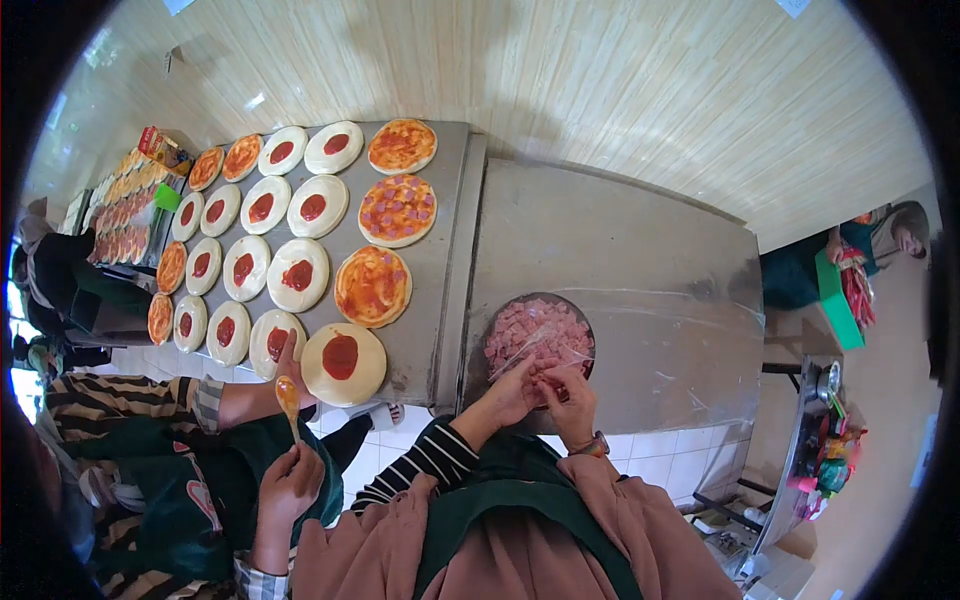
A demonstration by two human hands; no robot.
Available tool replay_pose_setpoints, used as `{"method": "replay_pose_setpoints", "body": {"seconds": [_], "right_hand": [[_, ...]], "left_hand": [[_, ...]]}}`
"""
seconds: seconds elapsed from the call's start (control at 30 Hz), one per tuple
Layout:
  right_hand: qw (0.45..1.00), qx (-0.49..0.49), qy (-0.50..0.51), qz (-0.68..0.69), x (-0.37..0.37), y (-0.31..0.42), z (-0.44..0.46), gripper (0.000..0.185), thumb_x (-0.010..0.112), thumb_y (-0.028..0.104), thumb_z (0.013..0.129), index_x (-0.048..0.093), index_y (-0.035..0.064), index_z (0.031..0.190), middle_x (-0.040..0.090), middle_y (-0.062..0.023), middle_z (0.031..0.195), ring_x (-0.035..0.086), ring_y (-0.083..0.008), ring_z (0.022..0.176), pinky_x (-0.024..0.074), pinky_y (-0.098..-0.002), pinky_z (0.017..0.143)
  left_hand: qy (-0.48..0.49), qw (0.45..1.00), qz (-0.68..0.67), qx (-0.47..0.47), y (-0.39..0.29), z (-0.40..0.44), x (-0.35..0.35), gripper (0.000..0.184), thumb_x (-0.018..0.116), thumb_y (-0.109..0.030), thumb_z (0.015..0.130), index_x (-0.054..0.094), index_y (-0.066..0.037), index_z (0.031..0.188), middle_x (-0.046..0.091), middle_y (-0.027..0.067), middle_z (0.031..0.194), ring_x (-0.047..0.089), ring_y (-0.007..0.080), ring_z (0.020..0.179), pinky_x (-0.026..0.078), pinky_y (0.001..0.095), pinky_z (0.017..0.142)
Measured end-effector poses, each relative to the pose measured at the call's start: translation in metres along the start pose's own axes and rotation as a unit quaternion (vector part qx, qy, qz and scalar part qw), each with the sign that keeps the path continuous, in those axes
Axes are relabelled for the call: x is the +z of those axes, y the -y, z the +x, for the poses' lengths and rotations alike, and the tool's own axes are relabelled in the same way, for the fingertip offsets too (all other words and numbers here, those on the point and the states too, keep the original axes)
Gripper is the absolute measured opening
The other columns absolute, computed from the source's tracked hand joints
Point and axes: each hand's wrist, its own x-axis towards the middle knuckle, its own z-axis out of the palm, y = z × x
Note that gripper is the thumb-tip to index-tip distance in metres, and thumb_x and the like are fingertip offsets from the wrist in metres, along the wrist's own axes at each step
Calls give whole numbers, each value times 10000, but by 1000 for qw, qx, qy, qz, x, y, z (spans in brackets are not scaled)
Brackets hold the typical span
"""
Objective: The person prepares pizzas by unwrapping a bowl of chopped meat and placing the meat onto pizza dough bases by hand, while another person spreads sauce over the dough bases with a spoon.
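Along the table on the left, I could see dough rounds (245, 262), most with red sauce at the centre, beside a co-worker's hand (290, 480) holding a spoon (287, 398). Next came a round dotted with pink cubes (398, 210).

Right of these, the dark bowl (592, 340) stood on the counter (640, 230), heaped with diced pink pieces (535, 325) partly under clear film (517, 358). I judged the pieces light, soft and a little slippery, best taken in a loose pinch from the top; the film looked flimsy, best held by its edge.

The left hand (520, 388) bent over the bowl's near rim, the right hand (572, 398) just beside it. Both sets of fingers were curled, fingertips near one another; whether they stood slightly apart or clamped on film, I couldn't tell.
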Motion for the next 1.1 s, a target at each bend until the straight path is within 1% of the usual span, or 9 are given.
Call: {"method": "replay_pose_setpoints", "body": {"seconds": [0.13,0.23,0.3,0.4,0.5,0.77,0.9,0.97,1.1], "right_hand": [[991,-126,0,-54,2,2,7,123,584,23,731,607,20,852,578,-89,814,578,-201,732,458,-271,656],[997,-81,19,8,2,15,12,117,567,37,754,622,27,857,592,-86,820,579,-194,753,447,-270,696],[987,31,39,151,2,13,18,105,552,38,775,614,14,856,602,-69,828,569,-156,771,442,-250,695],[961,96,60,254,7,20,37,110,543,33,785,599,-14,867,594,-59,831,549,-122,778,437,-231,694],[951,119,71,276,27,20,65,132,551,25,773,583,-35,886,593,-55,822,548,-113,768,439,-227,702],[958,61,215,182,149,54,162,150,569,73,748,590,-44,840,626,-68,763,575,-110,694,455,-234,630],[964,31,233,126,220,54,193,118,602,68,704,607,-17,785,620,-69,691,580,-132,630,460,-254,595],[978,-58,199,24,243,60,203,96,622,57,663,612,6,743,602,-91,637,574,-158,574,455,-277,556],[977,-83,194,-28,264,76,209,78,619,65,654,583,6,691,589,-111,640,579,-212,593,447,-290,551]], "left_hand": [[45,998,-31,34,-6,-3,-3,306,381,-285,886,521,-64,1045,565,49,951,547,144,829,443,299,760],[30,997,-44,47,-11,-10,0,273,396,-236,880,527,-48,1028,568,48,941,550,143,819,452,288,748],[29,997,-45,59,-17,-14,1,265,402,-215,878,522,-37,1033,568,50,938,551,145,820,455,283,744],[55,993,-52,89,-27,-25,-4,258,419,-186,871,514,-18,1042,563,68,963,551,151,870,453,283,770],[3,991,-64,113,-38,-49,-2,259,465,-159,850,503,-8,1057,548,85,1012,530,169,935,436,299,833],[-35,978,-35,202,-58,-130,-50,321,465,-95,844,422,12,1143,493,142,1123,513,211,997,428,303,860],[-65,972,-63,217,-68,-168,-80,295,460,-90,846,436,8,1123,491,143,1129,516,215,998,431,312,866],[-72,968,-79,225,-78,-185,-87,285,459,-88,846,443,1,1116,490,145,1130,517,215,999,434,311,862],[-67,956,-112,261,-94,-204,-96,275,460,-64,837,455,-22,1109,484,145,1137,510,216,1014,437,304,860]]}}
